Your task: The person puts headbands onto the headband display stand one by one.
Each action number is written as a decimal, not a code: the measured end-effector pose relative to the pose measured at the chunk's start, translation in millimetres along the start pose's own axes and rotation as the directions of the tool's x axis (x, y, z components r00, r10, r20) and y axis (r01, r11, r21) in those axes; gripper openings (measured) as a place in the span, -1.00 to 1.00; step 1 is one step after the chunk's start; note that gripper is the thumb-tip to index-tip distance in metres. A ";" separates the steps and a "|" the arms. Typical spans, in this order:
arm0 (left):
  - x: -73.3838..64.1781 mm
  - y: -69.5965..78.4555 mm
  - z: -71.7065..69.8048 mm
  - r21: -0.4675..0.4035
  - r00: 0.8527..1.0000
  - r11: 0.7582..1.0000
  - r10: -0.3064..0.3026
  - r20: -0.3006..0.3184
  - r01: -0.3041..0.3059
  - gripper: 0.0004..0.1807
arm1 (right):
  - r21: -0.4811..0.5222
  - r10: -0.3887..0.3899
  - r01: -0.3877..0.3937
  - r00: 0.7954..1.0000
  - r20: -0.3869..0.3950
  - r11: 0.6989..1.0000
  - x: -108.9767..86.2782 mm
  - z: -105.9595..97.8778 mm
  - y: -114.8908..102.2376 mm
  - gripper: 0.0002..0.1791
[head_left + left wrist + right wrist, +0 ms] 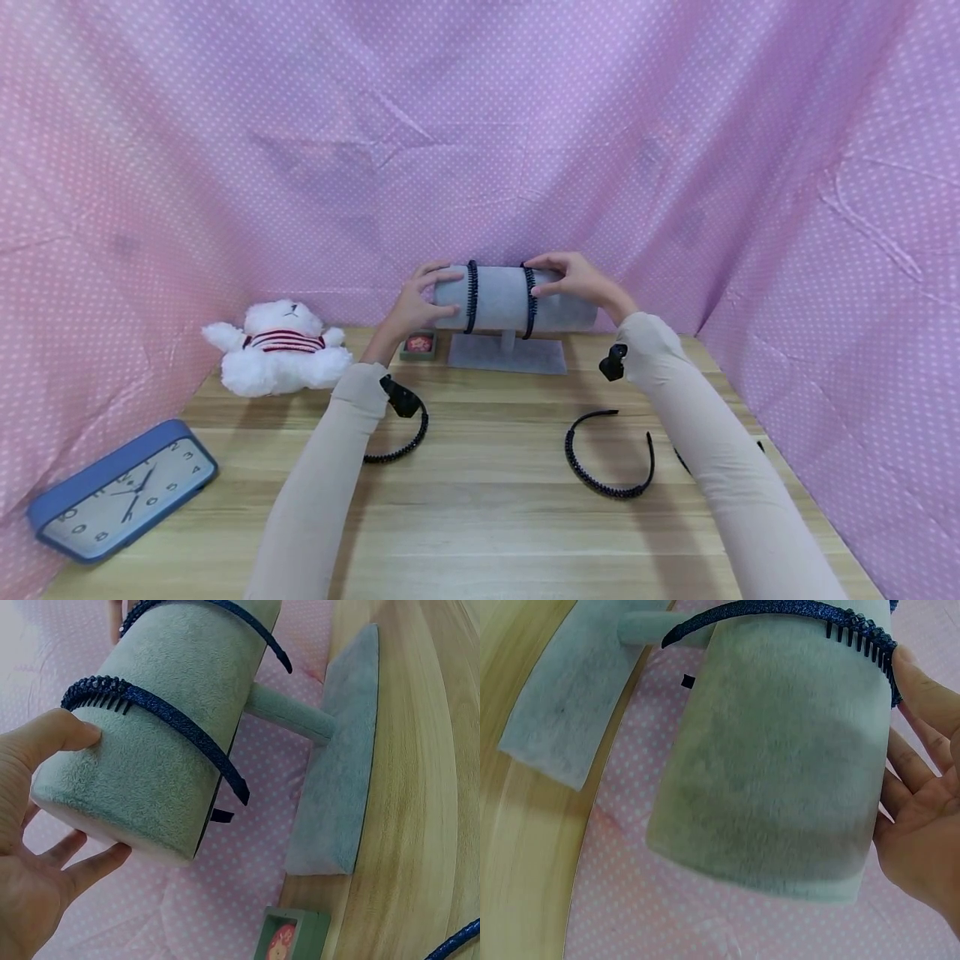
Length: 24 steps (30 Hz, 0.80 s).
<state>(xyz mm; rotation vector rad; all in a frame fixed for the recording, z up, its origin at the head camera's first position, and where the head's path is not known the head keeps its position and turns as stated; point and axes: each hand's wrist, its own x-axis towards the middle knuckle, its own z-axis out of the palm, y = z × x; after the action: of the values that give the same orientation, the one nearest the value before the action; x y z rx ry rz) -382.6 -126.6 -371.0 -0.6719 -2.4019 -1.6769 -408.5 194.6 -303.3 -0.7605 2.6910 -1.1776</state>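
Note:
A grey plush headband stand, a horizontal cylinder on a post and flat base, stands at the table's back. Two dark blue beaded headbands with comb teeth sit around it, a left headband and a right headband. My left hand grips the cylinder's left end, thumb on the front, close to the left headband in the left wrist view. At the right headband, my right hand pinches the beaded band with thumb and fingers. Some of its fingers lie behind the cylinder, partly hidden.
More headbands lie on the wooden table: one headband right of centre, one headband by the left wrist, another partly under the right sleeve. A white plush bear, a blue clock and a small green box stand left.

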 end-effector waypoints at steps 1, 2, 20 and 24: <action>-0.4 0.7 0.2 0.002 1.000 1.000 0.006 -0.003 -0.006 -0.41 | -0.001 -0.003 0.003 1.000 0.001 1.000 0.9 1.4 -0.9 -0.39; -0.8 1.3 0.3 0.005 1.000 1.000 0.012 -0.006 -0.012 -0.41 | -0.001 -0.008 0.008 1.000 0.005 1.000 2.1 2.7 -1.9 -0.40; -2.0 9.0 -0.9 0.090 0.997 0.993 0.078 -0.003 -0.077 -0.51 | 0.036 -0.040 0.040 0.999 -0.009 0.999 19.8 32.0 -19.6 -0.40; 0.9 5.4 -2.4 0.092 0.998 0.994 0.065 0.003 -0.065 -0.51 | 0.033 -0.049 0.049 0.999 -0.016 0.998 24.1 39.1 -22.9 -0.39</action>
<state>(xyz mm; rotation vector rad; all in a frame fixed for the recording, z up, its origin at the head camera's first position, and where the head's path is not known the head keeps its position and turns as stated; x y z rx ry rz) -381.4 -127.0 -365.2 -0.7270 -2.4125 -1.5317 -408.9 143.9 -311.7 -0.8204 2.6722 -1.2415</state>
